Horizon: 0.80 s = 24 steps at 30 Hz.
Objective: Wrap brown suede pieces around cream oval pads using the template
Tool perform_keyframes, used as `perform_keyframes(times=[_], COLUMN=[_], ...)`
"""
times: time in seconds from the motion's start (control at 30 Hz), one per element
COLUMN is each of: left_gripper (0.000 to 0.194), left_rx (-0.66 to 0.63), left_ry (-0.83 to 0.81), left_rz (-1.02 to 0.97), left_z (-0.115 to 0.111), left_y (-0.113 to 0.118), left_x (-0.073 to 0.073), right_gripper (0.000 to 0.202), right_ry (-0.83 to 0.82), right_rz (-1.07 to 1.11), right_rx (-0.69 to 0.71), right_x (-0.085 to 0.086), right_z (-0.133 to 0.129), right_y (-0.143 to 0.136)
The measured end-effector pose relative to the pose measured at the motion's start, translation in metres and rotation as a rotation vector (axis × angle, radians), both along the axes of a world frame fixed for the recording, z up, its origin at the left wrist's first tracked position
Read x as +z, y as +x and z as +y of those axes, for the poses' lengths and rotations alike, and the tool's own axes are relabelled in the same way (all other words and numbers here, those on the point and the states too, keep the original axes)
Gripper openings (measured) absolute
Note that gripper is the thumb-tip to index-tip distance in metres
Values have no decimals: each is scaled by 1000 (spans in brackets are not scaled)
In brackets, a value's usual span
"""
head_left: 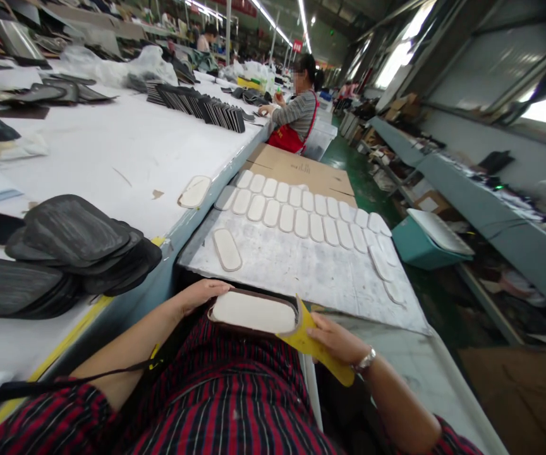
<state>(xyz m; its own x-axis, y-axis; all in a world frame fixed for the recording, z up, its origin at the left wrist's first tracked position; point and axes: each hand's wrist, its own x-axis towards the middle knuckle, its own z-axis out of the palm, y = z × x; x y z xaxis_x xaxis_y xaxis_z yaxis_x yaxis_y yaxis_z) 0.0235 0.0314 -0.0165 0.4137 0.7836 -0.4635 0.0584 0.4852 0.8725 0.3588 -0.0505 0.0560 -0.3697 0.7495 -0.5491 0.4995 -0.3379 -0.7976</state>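
Observation:
My left hand (205,294) grips the left end of a long oval piece (254,311) with a white face and a dark brown rim, held close to my body. My right hand (337,336) is closed on a curved yellow sheet (307,335), which could be a scraper or a peeled film. This sheet's upper edge meets the right end of the oval piece. Just beyond, a single white oval pad (227,249) lies on a whitish board (277,265). Rows of similar white pads (286,218) cover the board's far half.
On the white table (112,145) to the left sit a stack of dark oval pieces (71,230), one white pad (195,191) and a row of upright dark pieces (197,104). A co-worker (299,110) sits beyond the cardboard (301,167). A teal bin (424,240) stands right.

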Motion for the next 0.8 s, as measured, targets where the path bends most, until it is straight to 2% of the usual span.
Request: perform_keyframes(times=[0.07, 0.1, 0.17, 0.23, 0.3, 0.4, 0.57, 0.7, 0.8], left_gripper=[43, 43, 47, 54, 61, 63, 60, 73, 82], left_rx=[-22, -22, 5, 61, 121, 181, 236, 257, 265], left_ry=[35, 58, 105, 149, 178, 191, 145, 53, 13], left_rz=[29, 33, 12, -29, -70, -108, -181, -299, -386], left_z=[5, 4, -2, -14, -25, -32, -29, -36, -48], left_y=[-2, -3, -1, 2, 6, 10, 11, 7, 2], left_x=[0, -1, -5, -12, -19, -27, -27, -18, -12], right_gripper=[30, 31, 33, 34, 33, 27, 17, 13, 8], right_ry=[-192, -225, -192, -125, -76, -50, 59, -34, -153], right_rz=[176, 226, 269, 273, 250, 198, 94, 137, 212], right_rx=[-49, -86, -204, -285, -304, -256, -241, -332, -494], right_x=[-13, -22, -40, -53, -57, -54, -59, -63, -60], right_z=[-34, -49, -69, -77, -75, -63, -49, -44, -41], right_y=[-2, -5, -14, -25, -40, -72, -132, -170, -194])
